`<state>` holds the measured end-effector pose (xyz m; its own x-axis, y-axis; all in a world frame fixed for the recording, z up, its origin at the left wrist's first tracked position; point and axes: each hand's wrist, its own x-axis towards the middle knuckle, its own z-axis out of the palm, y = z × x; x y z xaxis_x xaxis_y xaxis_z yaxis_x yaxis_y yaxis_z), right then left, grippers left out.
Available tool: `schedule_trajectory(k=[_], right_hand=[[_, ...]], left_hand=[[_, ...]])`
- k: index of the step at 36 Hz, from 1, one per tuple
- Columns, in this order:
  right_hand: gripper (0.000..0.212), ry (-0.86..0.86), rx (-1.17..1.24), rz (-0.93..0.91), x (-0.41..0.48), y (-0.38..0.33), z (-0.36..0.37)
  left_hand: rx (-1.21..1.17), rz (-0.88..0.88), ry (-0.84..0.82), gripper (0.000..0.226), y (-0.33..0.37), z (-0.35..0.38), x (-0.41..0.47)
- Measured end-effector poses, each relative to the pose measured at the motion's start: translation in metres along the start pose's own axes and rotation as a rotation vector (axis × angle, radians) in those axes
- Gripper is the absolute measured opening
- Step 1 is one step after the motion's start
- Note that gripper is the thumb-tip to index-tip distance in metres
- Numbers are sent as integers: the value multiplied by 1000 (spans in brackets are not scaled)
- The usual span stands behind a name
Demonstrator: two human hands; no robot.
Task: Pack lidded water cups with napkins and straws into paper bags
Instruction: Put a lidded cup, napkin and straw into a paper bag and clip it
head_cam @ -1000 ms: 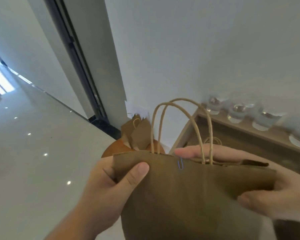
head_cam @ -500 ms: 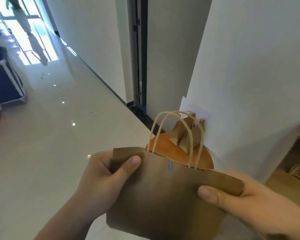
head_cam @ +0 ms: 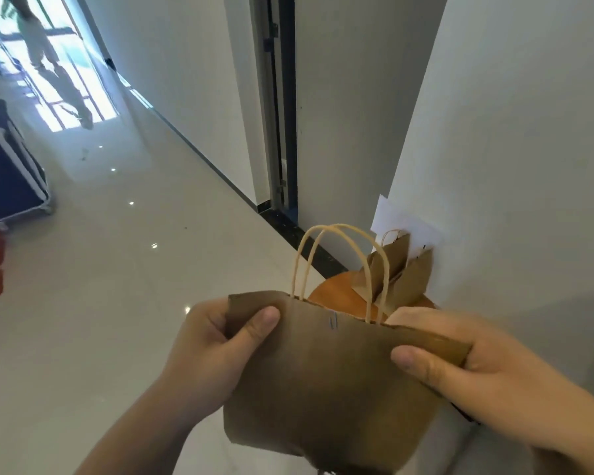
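Note:
I hold a brown paper bag [head_cam: 326, 382] with twine handles in front of me, its folded top clipped with a small paperclip. My left hand [head_cam: 210, 351] pinches the bag's top left corner, thumb on the front. My right hand [head_cam: 460, 365] pinches the top right edge, thumb in front and fingers behind. Beyond the bag, other folded brown paper bags [head_cam: 395, 275] stand on a round orange stool [head_cam: 333, 298] against the white wall. No cups, napkins or straws are in view.
A white wall [head_cam: 511, 149] rises on the right with a white sheet [head_cam: 403, 228] taped behind the stool. A dark door frame [head_cam: 282, 108] stands ahead. Glossy tiled floor spreads left, with a blue cart [head_cam: 11, 166] and a walking person [head_cam: 45, 39] far off.
The view has swung left, away from the wooden shelf with the water cups. The stool with bags now sits right behind my bag. My right hand shifted its grip to the top right edge.

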<state>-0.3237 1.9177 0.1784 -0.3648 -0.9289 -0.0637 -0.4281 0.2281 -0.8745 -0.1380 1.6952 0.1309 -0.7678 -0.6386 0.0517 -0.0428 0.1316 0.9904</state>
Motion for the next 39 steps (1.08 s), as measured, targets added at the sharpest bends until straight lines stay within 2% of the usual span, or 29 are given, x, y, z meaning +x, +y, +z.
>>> schedule_trajectory(k=[2, 5, 9, 14, 17, 20, 23, 24, 26, 27, 32, 39], right_hand=[[19, 5, 19, -17, 17, 3, -11], [33, 13, 85, -48, 36, 9, -29], [33, 60, 93, -98, 59, 15, -51], [23, 84, 271, -86, 87, 26, -58], [18, 123, 344, 21, 105, 35, -51], [24, 256, 295, 173, 121, 47, -46], [24, 392, 314, 350, 133, 58, -40], [26, 431, 321, 413, 135, 63, -38], [26, 514, 308, 539, 139, 71, -35], [25, 560, 291, 598, 140, 77, -34], [37, 836, 254, 882, 151, 119, -31], [34, 1006, 392, 1083, 161, 230, -49]], left_hand=[[23, 7, -29, 31, -1, 3, 23], [106, 16, -75, 28, -5, 11, 57], [171, 22, -166, 23, -14, 24, 98], [218, -29, -326, 25, -33, 38, 151], [292, -52, -491, 17, -51, 48, 188], [443, -64, -655, 23, -73, 63, 224], [547, -84, -777, 15, -94, 76, 256], [559, -92, -802, 28, -100, 79, 266], [554, -76, -826, 52, -112, 82, 286], [539, -53, -841, 54, -117, 83, 295], [434, 3, -844, 34, -125, 99, 333], [428, 102, -883, 38, -117, 135, 360]])
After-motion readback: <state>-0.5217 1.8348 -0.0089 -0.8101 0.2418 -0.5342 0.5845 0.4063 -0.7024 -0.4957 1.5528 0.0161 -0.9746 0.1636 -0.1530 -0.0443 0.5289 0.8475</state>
